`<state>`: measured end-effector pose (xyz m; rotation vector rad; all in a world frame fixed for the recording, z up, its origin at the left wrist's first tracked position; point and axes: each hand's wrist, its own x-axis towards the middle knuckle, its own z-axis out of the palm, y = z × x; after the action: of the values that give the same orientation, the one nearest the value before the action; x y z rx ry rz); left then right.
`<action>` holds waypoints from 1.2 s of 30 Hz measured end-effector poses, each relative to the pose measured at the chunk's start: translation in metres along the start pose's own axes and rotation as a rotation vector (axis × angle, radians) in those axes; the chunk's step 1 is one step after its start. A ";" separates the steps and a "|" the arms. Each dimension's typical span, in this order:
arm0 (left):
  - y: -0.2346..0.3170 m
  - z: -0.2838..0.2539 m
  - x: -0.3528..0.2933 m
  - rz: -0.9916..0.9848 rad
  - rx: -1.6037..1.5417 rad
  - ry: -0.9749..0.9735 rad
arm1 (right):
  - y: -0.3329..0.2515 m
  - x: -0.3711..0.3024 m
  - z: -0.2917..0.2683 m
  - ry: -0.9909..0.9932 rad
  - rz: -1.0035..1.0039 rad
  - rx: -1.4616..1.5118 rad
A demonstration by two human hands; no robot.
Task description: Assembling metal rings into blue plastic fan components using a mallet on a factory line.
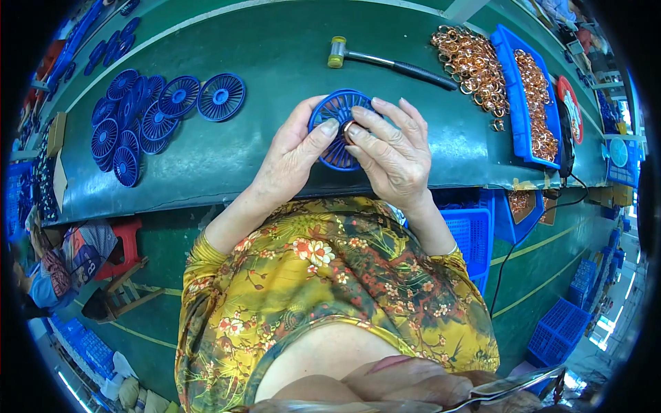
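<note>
Above the near edge of the bench, my left hand [295, 146] grips a round blue spoked plastic disc [339, 160] by its left side, with the thumb laid over its face. My right hand [398, 151] is closed, its thumb and fingers pinching a small copper-coloured ring [348, 132] against the disc's middle. Whether the ring is seated in the hub or only touching it, I cannot tell, since the fingertips cover most of it. Part of the disc's right side lies behind the right fingers.
Several blue spoked discs [222, 98] lie in a heap on the left of the green bench [275, 62]. A mallet [372, 59] rests beyond my hands. Loose copper rings [468, 65] are piled beside a blue tray [506, 58] of more rings at the right.
</note>
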<state>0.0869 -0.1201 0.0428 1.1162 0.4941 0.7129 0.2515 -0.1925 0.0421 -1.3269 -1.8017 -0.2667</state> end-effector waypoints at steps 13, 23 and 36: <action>-0.008 0.002 0.003 0.031 0.108 0.087 | 0.000 -0.005 -0.002 0.115 0.084 0.061; -0.014 0.000 0.002 0.172 0.341 0.109 | -0.003 0.003 0.001 0.028 -0.013 0.018; -0.020 -0.008 0.002 0.156 0.460 0.173 | -0.005 0.015 -0.003 -0.402 -0.027 -0.078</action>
<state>0.0876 -0.1189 0.0214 1.5427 0.7488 0.8609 0.2482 -0.1864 0.0567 -1.4911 -2.1609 -0.0872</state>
